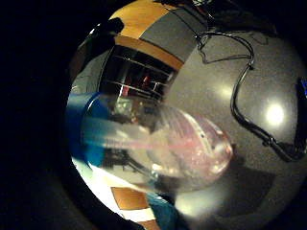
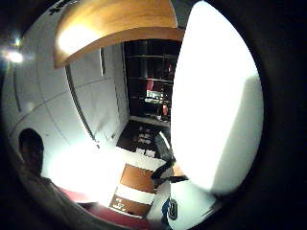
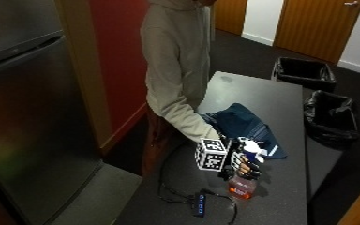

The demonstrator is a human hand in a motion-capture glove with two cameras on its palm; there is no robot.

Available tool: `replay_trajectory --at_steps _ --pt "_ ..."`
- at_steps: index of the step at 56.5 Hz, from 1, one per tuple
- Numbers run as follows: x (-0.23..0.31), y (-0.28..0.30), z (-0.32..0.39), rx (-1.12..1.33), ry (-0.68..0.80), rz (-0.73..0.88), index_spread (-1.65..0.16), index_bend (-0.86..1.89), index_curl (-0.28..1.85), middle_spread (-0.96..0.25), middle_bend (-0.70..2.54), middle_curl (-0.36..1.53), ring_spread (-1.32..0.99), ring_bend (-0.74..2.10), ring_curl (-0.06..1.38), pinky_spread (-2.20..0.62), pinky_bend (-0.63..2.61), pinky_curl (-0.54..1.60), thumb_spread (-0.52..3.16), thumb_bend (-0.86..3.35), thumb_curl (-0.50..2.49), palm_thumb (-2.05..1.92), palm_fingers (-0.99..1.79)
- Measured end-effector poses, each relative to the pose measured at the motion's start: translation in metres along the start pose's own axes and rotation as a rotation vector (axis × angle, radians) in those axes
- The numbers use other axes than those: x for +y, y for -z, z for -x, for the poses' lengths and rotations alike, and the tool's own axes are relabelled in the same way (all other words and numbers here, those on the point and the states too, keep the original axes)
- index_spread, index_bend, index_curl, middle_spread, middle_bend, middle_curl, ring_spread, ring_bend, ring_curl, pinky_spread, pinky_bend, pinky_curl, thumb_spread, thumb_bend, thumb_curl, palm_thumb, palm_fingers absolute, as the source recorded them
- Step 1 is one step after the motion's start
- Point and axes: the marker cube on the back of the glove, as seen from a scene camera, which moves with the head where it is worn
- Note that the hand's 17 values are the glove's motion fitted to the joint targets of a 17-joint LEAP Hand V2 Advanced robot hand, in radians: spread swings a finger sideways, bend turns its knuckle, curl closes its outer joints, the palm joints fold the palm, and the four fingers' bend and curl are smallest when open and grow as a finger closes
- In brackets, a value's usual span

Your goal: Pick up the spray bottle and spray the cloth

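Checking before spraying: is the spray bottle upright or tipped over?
Upright: the spray bottle stands base-down on the table, gripped by the right hand.

no readable text, labels or numbers

Desk [image 3: 273, 101]: far half bare, open passage there. Blue cloth [image 3: 242, 123] heaped mid-desk, just beyond the spray bottle [image 3: 242, 186]. Black cable and hub [image 3: 198, 204] lie along the near edge, possibly a snag. Person's torso blocks the left side.
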Motion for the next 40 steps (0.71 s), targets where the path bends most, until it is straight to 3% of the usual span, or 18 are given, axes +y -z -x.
replay_trajectory --at_steps 14,25,40 --pt "-0.013 -0.012 -0.002 0.017 -0.020 0.001 -0.25 0.20 0.32 -0.15 0.37 0.40 -0.14 0.55 0.34 -0.02 0.22 0.30 0.81 0.02 0.47 0.91 1.08" --pt "-0.025 -0.024 0.002 0.061 -0.011 0.037 -0.23 0.23 0.39 -0.18 0.45 0.45 -0.19 0.55 0.39 -0.15 0.24 0.34 0.49 -0.01 0.58 1.01 1.31" --pt "-0.014 -0.039 0.031 0.120 0.059 0.196 -0.23 0.31 0.48 -0.18 0.55 0.51 -0.21 0.59 0.44 -0.24 0.29 0.37 0.22 -0.03 0.67 1.03 1.37"
